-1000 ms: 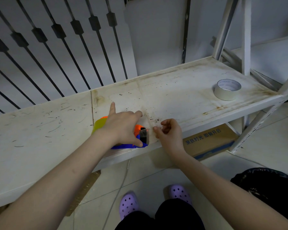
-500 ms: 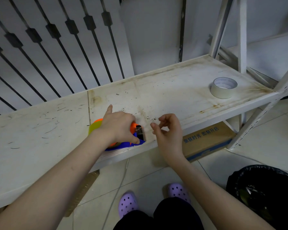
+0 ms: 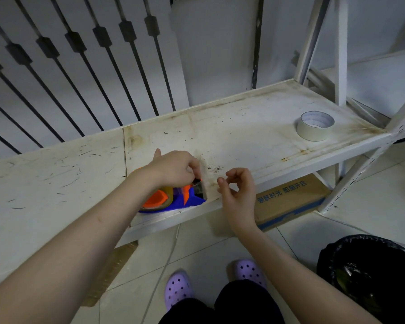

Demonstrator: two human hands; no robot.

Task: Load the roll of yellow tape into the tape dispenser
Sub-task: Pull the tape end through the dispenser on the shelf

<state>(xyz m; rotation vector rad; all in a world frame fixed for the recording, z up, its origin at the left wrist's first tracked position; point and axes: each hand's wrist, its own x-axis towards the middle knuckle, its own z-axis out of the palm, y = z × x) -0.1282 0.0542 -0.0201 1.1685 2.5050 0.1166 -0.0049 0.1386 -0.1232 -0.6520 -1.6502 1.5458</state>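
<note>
Since the earlier frame the right hand (image 3: 237, 192) has drawn back from the tape dispenser (image 3: 173, 198), its grip loosely curled, thumb and forefinger apart and holding nothing. Yellow tape (image 3: 166, 191) sits on the blue-and-orange dispenser at the near edge of the white shelf (image 3: 243, 136). On top of it, the left hand (image 3: 173, 169) pinches down at the dispenser's right end. Far right on the shelf lies a pale tape roll (image 3: 315, 126).
</note>
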